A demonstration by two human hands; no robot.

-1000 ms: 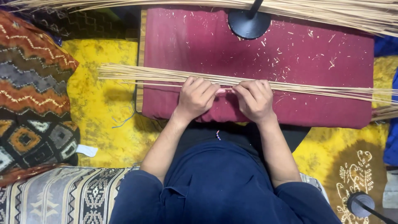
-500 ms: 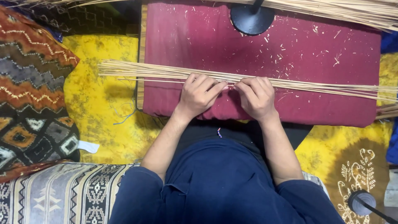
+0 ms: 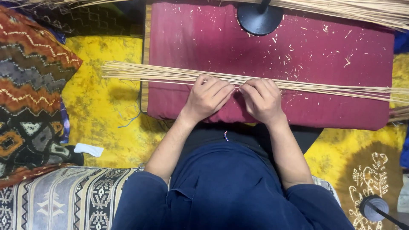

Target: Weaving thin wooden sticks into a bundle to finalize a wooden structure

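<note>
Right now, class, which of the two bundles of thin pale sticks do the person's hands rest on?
The nearer bundle of thin pale sticks, lying across the maroon padded board under both hands; the other bundle lies untouched along the board's far edge.

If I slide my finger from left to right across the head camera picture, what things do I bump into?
Zigzag patterned cloth → yellow cloth → loose left ends of the thin pale sticks → left hand → right hand → bare right part of the dark red cushion.
</note>
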